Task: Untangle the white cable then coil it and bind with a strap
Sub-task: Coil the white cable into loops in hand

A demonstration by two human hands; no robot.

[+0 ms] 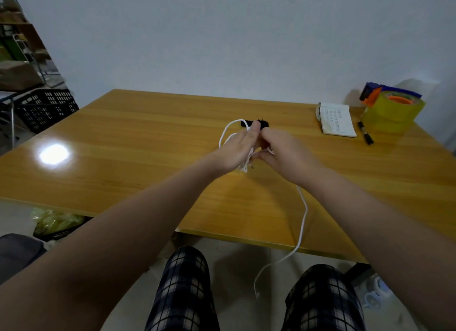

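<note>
The white cable (303, 222) loops around my left hand (235, 149) above the middle of the wooden table (128, 143). Its free end trails under my right wrist, over the near table edge, and hangs down between my knees. My right hand (283, 153) pinches the cable right beside the left hand's fingers. A small loop of cable sticks out to the far left of my left hand. Just behind both hands a black strap (248, 123) lies on the table, partly hidden by my fingers.
At the far right of the table lie an open notebook (336, 119), a black marker (365, 133) and a yellow tape roll in a dispenser (392, 111). A black crate (47, 108) stands on the floor to the left. A lamp glare marks the table's left part.
</note>
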